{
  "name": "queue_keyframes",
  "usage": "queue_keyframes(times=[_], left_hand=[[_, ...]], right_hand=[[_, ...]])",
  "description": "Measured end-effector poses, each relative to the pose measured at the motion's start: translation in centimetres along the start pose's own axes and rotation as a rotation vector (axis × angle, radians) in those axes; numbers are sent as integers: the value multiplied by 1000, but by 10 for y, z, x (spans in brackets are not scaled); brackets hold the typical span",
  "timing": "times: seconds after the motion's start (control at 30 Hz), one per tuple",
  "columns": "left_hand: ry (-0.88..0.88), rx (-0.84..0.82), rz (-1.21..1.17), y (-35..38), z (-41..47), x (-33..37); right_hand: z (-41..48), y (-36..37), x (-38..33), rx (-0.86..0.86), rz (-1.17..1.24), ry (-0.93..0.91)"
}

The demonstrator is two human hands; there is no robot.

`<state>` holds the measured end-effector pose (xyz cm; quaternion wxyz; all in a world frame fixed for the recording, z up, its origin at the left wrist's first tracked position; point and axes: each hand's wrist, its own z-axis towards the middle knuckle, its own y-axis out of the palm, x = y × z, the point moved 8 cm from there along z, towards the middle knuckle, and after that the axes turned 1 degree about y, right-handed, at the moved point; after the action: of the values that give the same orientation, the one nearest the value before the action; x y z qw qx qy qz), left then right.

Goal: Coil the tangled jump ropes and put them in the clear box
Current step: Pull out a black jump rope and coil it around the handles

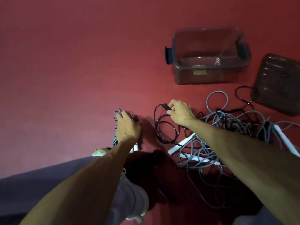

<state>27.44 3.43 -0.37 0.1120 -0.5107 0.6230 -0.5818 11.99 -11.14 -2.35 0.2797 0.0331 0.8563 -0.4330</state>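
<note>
Head view: tangled jump ropes (230, 120) heaped on red floor (65, 62), by your right arm. Your left hand (128, 127) grips a grey coil (115, 132); your right hand (180, 112) pinches a black handle (167, 107). Clear box (203, 77) beyond the pile, lid (279, 83) beside it.

The left hand (128, 127) and right hand (180, 112) are bare, as are both forearms (84, 181). Dark grey-purple trousers (45, 182) cover the legs. The sneakers (138, 198) are pale grey-white, and the farther one has a yellowish-green toe (99, 152).

Matt red floor (81, 62); clear smooth plastic box (207, 75); glossy black rope (164, 127); smooth grey ropes (217, 98)
</note>
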Motion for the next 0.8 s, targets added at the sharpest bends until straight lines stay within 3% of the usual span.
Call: queue_keyframes(times=[0.3, 0.53, 0.8], left_hand=[[306, -278, -354, -52, -33, 149], [570, -550, -309, -102, -118, 268], [921, -274, -179, -153, -186, 371]], right_hand=[[-69, -145, -12, 232, 306, 12], [-158, -262, -9, 370, 730, -1], [-248, -367, -10, 621, 772, -159]])
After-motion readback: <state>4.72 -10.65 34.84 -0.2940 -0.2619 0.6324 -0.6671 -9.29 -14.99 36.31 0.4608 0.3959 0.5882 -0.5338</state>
